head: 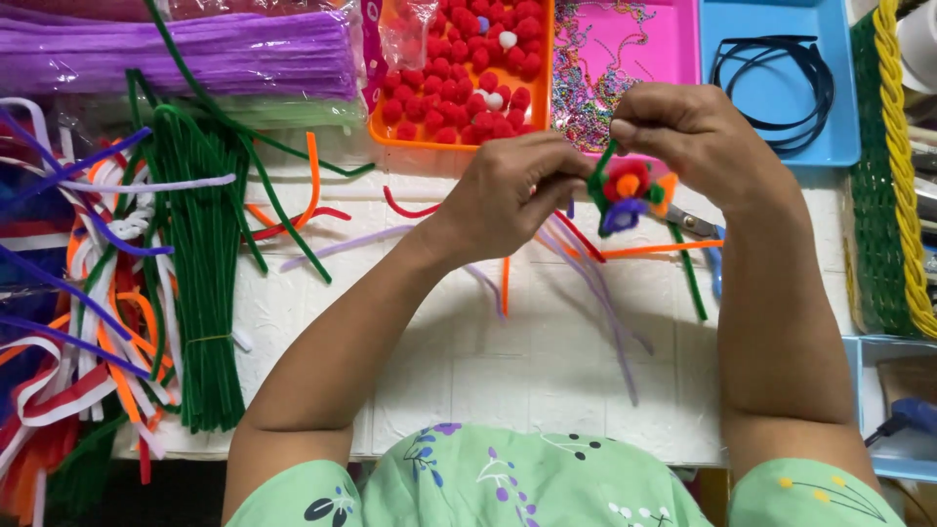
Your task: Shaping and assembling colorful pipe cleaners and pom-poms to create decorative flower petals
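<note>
Hands meet just above the centre of the frame, where I see a small pipe-cleaner flower already shaped: red and orange petals, a purple loop, green wrapping. The left hand pinches its side with pressed fingertips; the right hand pinches a green stem end from above. I judge it mostly formed, loose ends left. Spare green pipe cleaners lie at left, a tray of red pompoms at the top.

Both forearms raised, converging toward 12 o'clock; left hand and right hand fingers pinched shut, nearly touching.
</note>
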